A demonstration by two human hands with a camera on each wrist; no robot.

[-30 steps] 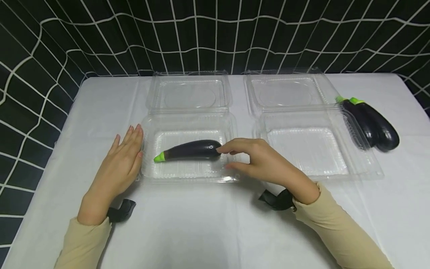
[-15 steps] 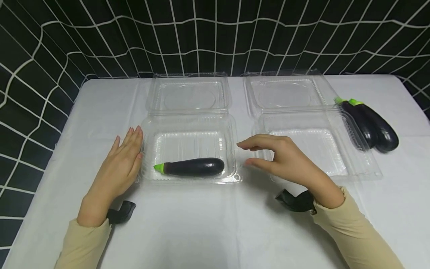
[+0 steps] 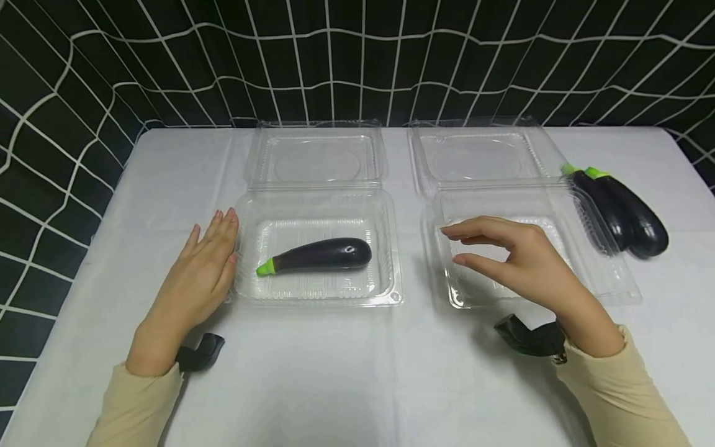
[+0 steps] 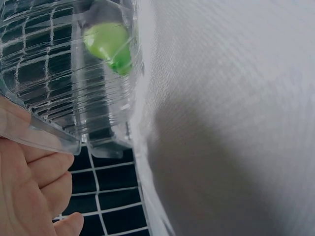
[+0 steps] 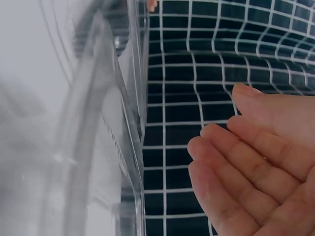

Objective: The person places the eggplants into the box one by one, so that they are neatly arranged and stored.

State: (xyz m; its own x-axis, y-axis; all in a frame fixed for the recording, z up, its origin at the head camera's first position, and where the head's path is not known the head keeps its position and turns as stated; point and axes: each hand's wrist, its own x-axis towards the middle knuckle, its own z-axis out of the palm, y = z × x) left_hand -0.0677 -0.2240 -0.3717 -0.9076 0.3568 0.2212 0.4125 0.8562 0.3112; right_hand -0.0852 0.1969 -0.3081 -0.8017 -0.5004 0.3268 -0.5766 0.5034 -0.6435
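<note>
A dark purple eggplant (image 3: 322, 255) with a green stem end (image 4: 110, 43) lies in the left clear clamshell box (image 3: 391, 290), whose lid lies open behind it. My left hand (image 3: 205, 267) rests flat on the cloth with its straight fingers against the box's left wall (image 4: 42, 132). My right hand (image 3: 503, 254) hovers over the front left part of the right clear clamshell box (image 3: 625, 285), fingers (image 5: 231, 167) loosely extended, holding nothing. That box has nothing in it.
Two more eggplants (image 3: 622, 208) lie side by side on the white tablecloth (image 3: 346, 372) just right of the right box. A black net with white cords (image 3: 357, 62) hangs behind and to the left of the table. Black wrist straps (image 3: 530, 338) sit on both wrists.
My right hand let go of the eggplant and moved right, from the left box to above the right box. The eggplant shifted inside the left box. My left hand stayed put.
</note>
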